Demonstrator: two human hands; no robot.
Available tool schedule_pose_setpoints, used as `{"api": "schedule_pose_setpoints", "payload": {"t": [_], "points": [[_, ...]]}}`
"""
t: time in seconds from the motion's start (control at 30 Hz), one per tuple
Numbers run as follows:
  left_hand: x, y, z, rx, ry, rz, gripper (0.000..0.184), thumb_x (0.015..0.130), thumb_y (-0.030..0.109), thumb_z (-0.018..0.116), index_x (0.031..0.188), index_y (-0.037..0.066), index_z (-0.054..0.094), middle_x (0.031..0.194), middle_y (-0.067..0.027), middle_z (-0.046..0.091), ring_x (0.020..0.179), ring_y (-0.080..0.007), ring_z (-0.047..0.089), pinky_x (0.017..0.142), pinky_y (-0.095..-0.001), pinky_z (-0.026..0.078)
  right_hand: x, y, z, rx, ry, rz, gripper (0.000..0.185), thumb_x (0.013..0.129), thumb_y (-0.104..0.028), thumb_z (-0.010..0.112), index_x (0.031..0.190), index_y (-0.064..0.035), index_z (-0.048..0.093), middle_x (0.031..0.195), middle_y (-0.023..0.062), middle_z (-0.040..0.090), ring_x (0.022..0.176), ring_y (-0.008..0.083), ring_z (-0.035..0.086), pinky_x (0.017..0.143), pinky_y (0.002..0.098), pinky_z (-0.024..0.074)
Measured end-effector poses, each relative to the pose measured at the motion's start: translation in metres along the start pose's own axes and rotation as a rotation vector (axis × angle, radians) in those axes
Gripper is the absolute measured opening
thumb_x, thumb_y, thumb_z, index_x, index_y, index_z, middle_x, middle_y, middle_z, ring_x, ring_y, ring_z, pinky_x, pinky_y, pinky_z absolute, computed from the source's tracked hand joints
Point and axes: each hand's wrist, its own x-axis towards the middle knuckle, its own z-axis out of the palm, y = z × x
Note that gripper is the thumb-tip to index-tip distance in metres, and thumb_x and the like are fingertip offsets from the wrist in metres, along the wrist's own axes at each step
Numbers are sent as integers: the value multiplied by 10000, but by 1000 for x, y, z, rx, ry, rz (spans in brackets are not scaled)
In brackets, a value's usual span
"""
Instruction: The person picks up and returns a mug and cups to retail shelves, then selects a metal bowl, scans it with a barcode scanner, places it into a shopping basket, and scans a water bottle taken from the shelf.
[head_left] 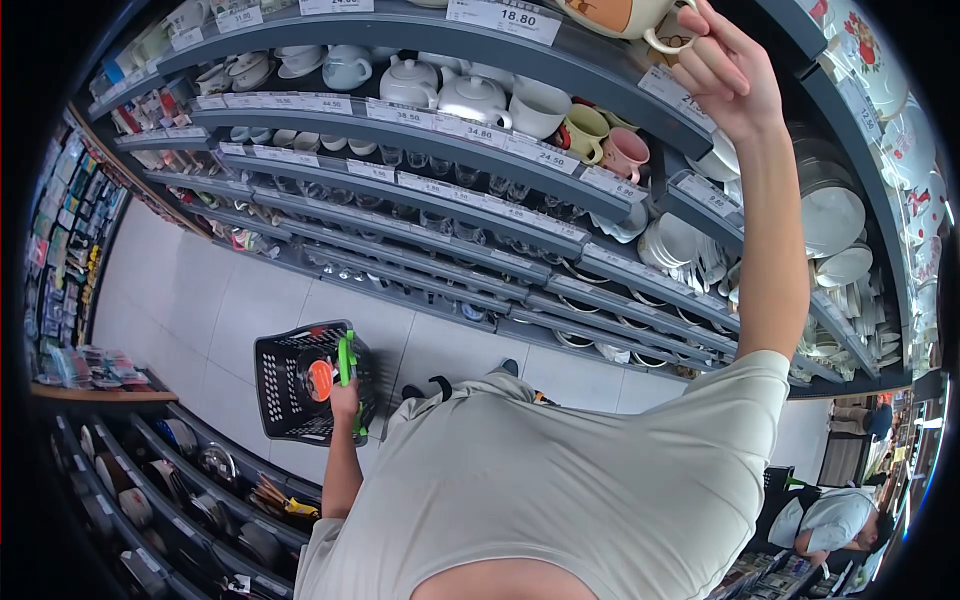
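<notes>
My left hand (345, 398) is closed around the green handle (346, 358) of a black shopping basket (272, 392), which hangs low at my left side. Inside the basket lies an item with a round orange label (321, 380); the rest of it is hard to make out. Raised to the top shelf, my right hand (718, 68) has its fingers curled at the handle of a cream mug (625, 14) with an orange picture on it. The mug's upper part is cut off by the frame edge. Below it stand a green mug (586, 132) and a pink mug (627, 152).
Shelves with price tags (502, 18) hold teapots (473, 98), glasses and stacked plates (833, 217). Pans (135, 505) fill the rack at lower left. Tiled floor (240, 290) runs between the racks. Another person (835, 522) is at lower right.
</notes>
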Motion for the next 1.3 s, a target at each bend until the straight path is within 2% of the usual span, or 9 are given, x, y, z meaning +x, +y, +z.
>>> {"api": "schedule_pose_setpoints", "payload": {"t": [0.37, 0.47, 0.7, 0.8, 0.83, 0.97, 1.03, 1.17, 1.3], "points": [[-5, 8, -1, 43, 14, -46, 271, 794, 210, 581, 610, 12, 568, 519, -42, 519, 441, -157, 510, 467, -327, 387, -2, -7, 6, 54, -7, 67, 398, 1043, -272, 202, 792, -108, 463, 348, -95, 244, 323, 77, 177, 398, 237, 188], [-3, 5, -1, 75, 40, -8, 275, 798, 210, 576, 608, 10, 571, 518, -48, 524, 431, -162, 513, 456, -329, 390, 4, -7, -25, 218, -234, 148, 391, 1009, -343, 322, 863, -43, 526, 420, 0, 468, 360, 171, 421, 424, 289, 346], [10, -14, -4, 36, -31, -71, 286, 795, 237, 594, 655, -13, 586, 498, -62, 516, 439, -185, 542, 470, -352, 440, -17, -18, 0, 25, -204, 163, 365, 1049, -292, 155, 832, -99, 376, 340, -69, 307, 319, 80, 184, 377, 230, 171], [1, -1, -8, 127, -53, -97, 302, 793, 257, 618, 849, -40, 601, 599, -126, 582, 569, -267, 611, 612, -410, 494, -29, -13, 4, 77, -239, 170, 367, 1047, -294, 134, 839, -100, 366, 341, -67, 316, 314, 91, 184, 379, 236, 180], [-3, 5, -8, 258, 10, -30, 339, 787, 262, 630, 927, -42, 578, 694, -160, 596, 658, -295, 615, 672, -431, 489, -32, -9, 0, 169, -312, 183, 365, 1031, -324, 289, 823, -74, 455, 396, -57, 405, 344, 63, 303, 387, 214, 226], [-32, 55, -16, 819, 234, 363, 667, 754, 304, 678, 1258, -39, 407, 1179, -279, 527, 1103, -401, 515, 937, -479, 413, -61, 4, 25, 94, -271, 203, 396, 1044, -311, 160, 755, -118, 351, 348, -77, 305, 293, 74, 191, 366, 232, 157], [-65, 152, -19, 604, 232, 551, 707, 762, 301, 679, 1302, -51, 388, 1278, -252, 487, 1146, -416, 484, 962, -459, 403, -72, 17, 36, 138, -341, 240, 413, 1045, -304, 164, 736, -104, 351, 347, -67, 309, 286, 64, 189, 349, 228, 168], [-142, 321, -21, -453, -519, 765, 723, 846, 347, 638, 1397, 2, 321, 1423, -198, 391, 1292, -309, 424, 1025, -433, 372, -96, 64, 61, 206, -391, 360, 411, 1042, -279, 236, 707, -81, 368, 362, -45, 340, 287, 46, 225, 326, 221, 188], [-175, 368, -16, -669, -954, 851, 1228, 565, 582, 823, 1446, -13, 208, 1468, -174, 308, 1362, -278, 315, 1068, -423, 321, -121, 122, 85, 315, -442, 515, 399, 1033, -288, 316, 718, -57, 398, 367, -38, 341, 289, 37, 242, 333, 219, 205]]}}
